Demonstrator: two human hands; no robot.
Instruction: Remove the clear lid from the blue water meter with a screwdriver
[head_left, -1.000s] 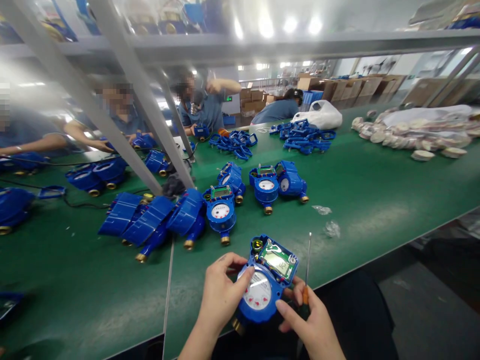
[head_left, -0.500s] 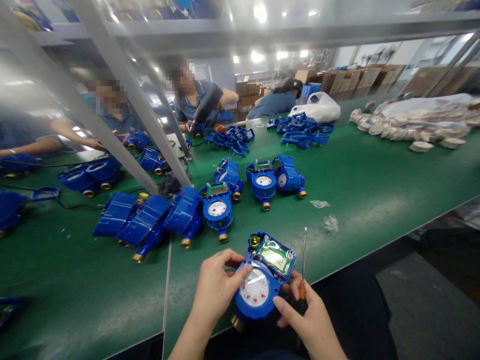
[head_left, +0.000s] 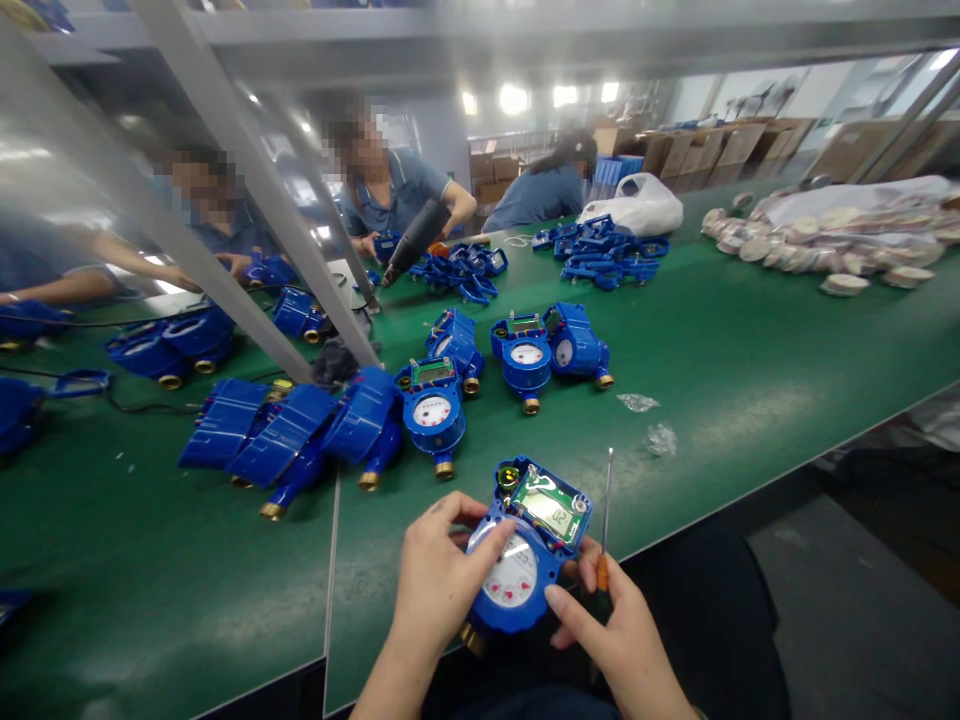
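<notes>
Between my hands is a blue water meter (head_left: 514, 585), tilted, with its white dial and an open box showing a green circuit board and a lit display (head_left: 551, 508). My left hand (head_left: 442, 570) grips its left side, thumb across the dial. On the right side, my right hand (head_left: 611, 625) holds the meter's edge with thumb and fingers. A screwdriver (head_left: 604, 560) with an orange handle is also in that hand, its shaft pointing up. The meter's brass end (head_left: 471, 638) sticks out below.
Several blue water meters (head_left: 435, 410) stand on the green table (head_left: 720, 360). Blue frames (head_left: 607, 250), a white bag (head_left: 637, 205) and wrapped white discs (head_left: 844, 285) lie behind. Plastic scraps (head_left: 661, 440) are nearby. Metal posts (head_left: 232, 190) rise at left; co-workers sit across, one near a heat gun (head_left: 415, 240).
My left thumb has slid slightly up and right over the dial. The display digits look different. Across the table, the heat gun has come down lower in front of a co-worker.
</notes>
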